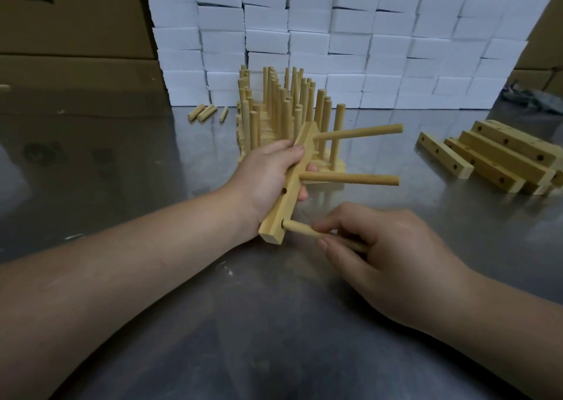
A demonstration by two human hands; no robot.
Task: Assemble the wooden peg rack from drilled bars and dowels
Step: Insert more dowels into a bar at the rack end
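My left hand [268, 174] grips a drilled wooden bar [291, 186], held on edge above the metal table. Two dowels stick out of the bar to the right, an upper dowel [359, 133] and a middle dowel [350, 179]. One empty hole shows on the bar's narrow side below them. My right hand [380, 247] pinches a third dowel [300, 228] between thumb and fingers, its tip set in the bar's lowest hole. The rest of that dowel is hidden in my hand.
A pile of finished peg racks [283, 116] stands behind the bar. Several bare drilled bars [499, 159] lie at the right. A few loose short dowels [204, 113] lie at the back left. White boxes [335, 34] and cardboard cartons [76, 28] wall the back of the steel table [274, 323].
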